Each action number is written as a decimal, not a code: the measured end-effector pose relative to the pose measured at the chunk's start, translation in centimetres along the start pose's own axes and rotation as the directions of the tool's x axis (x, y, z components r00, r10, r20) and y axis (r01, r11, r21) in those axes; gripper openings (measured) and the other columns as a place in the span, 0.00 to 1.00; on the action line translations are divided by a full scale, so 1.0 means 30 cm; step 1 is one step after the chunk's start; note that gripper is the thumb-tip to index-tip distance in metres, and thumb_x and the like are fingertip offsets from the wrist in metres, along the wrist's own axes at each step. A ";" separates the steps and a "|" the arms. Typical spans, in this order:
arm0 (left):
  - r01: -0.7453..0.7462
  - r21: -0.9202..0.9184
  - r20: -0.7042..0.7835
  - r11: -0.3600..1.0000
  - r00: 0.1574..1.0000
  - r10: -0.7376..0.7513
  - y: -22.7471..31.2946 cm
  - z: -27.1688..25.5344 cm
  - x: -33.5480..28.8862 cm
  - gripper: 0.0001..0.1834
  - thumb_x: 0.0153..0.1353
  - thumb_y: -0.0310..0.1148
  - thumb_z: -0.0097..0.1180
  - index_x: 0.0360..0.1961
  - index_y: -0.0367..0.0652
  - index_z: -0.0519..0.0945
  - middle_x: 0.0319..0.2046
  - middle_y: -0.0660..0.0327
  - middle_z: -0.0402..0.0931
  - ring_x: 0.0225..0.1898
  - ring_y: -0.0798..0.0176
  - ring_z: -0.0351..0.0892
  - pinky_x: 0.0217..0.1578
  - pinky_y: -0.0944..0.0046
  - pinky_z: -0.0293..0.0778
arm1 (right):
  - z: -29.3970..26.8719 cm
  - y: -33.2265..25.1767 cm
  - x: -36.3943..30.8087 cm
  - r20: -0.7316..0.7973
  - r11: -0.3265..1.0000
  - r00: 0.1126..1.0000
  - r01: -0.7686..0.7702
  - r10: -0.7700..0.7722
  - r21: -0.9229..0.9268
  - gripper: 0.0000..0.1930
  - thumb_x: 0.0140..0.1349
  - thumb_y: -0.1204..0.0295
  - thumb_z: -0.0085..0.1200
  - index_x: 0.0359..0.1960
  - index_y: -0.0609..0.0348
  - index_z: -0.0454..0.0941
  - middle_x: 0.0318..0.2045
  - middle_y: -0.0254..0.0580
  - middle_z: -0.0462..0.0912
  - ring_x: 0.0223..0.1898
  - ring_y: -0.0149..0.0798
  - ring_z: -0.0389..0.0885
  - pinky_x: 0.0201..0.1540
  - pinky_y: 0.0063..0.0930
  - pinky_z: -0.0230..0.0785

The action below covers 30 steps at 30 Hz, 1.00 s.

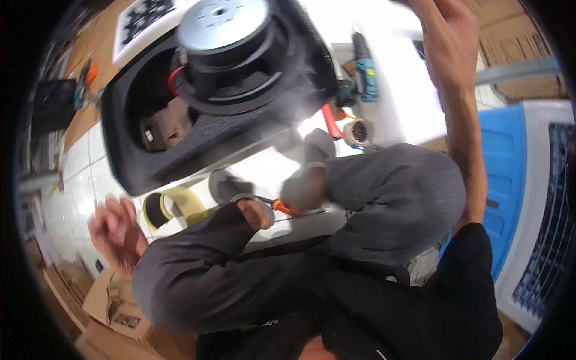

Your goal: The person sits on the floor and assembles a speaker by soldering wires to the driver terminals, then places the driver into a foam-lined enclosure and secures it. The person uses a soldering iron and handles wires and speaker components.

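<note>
In front of me a black speaker cabinet [228, 141] lies on the floor with a round opening on its left side. A large speaker driver [222, 27], its silver magnet facing up, rests on the cabinet, with a red wire [174, 81] beside it. My left hand [117, 234] is in the air by my left knee, near a yellow tape roll [180, 204]. It is blurred, its fingers loosely bent and apart, holding nothing visible. My right hand [453, 39] stretches to the upper right over a white surface. Its fingertips are cut off by the picture's top edge.
A teal cordless drill [365, 69] and another tape roll [358, 132] lie right of the cabinet. An orange-handled tool [287, 208] is between my feet. Cardboard boxes [123, 309] stand at lower left. A blue-and-white panel [504, 162] is at my right.
</note>
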<state>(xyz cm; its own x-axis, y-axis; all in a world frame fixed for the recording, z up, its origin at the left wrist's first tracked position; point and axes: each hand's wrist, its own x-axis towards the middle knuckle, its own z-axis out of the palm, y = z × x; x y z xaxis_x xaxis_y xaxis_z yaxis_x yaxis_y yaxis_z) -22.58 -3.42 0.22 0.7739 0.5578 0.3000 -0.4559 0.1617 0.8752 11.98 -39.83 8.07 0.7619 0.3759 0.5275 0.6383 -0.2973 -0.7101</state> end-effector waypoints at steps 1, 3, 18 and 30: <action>-0.030 -0.047 0.145 0.998 0.989 0.036 -0.023 -0.032 -0.027 0.15 0.72 0.42 0.54 0.49 0.42 0.78 0.34 0.62 0.75 0.41 0.63 0.72 0.48 0.56 0.70 | -0.059 0.011 -0.055 -0.024 0.991 0.999 -0.038 0.035 -0.129 0.19 0.73 0.60 0.55 0.56 0.61 0.83 0.46 0.47 0.88 0.50 0.40 0.86 0.58 0.32 0.75; 0.067 -0.265 0.363 0.962 0.931 0.035 -0.071 -0.069 -0.058 0.17 0.73 0.49 0.52 0.45 0.46 0.78 0.34 0.65 0.75 0.39 0.63 0.71 0.41 0.58 0.71 | -0.132 0.048 -0.201 -0.127 0.997 0.989 -0.080 0.081 0.006 0.14 0.72 0.69 0.56 0.48 0.69 0.84 0.35 0.47 0.89 0.38 0.35 0.87 0.46 0.28 0.78; 0.339 -0.176 0.281 0.924 0.917 -0.283 -0.057 -0.107 -0.075 0.33 0.72 0.63 0.40 0.40 0.40 0.75 0.30 0.56 0.75 0.30 0.54 0.76 0.34 0.56 0.73 | -0.314 0.296 -1.139 -0.146 0.669 0.804 -0.567 0.577 -0.480 0.10 0.65 0.74 0.58 0.44 0.64 0.85 0.35 0.52 0.88 0.34 0.47 0.89 0.37 0.36 0.78; 0.415 -0.300 0.318 0.859 0.892 -0.320 -0.025 -0.031 -0.115 0.25 0.72 0.57 0.43 0.42 0.45 0.78 0.37 0.55 0.80 0.40 0.54 0.78 0.44 0.53 0.74 | -0.220 0.619 -1.566 0.797 0.805 0.489 0.275 0.354 -0.526 0.22 0.62 0.76 0.54 0.60 0.60 0.75 0.32 0.47 0.83 0.34 0.46 0.84 0.38 0.40 0.76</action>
<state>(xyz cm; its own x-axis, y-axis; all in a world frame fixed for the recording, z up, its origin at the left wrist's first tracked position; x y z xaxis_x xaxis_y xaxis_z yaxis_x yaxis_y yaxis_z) -25.32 -4.71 -1.84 0.9764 0.1870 0.1084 -0.2024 0.6147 0.7624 -11.23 -68.81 -26.83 0.5109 0.7780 -0.3655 0.7810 -0.5978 -0.1807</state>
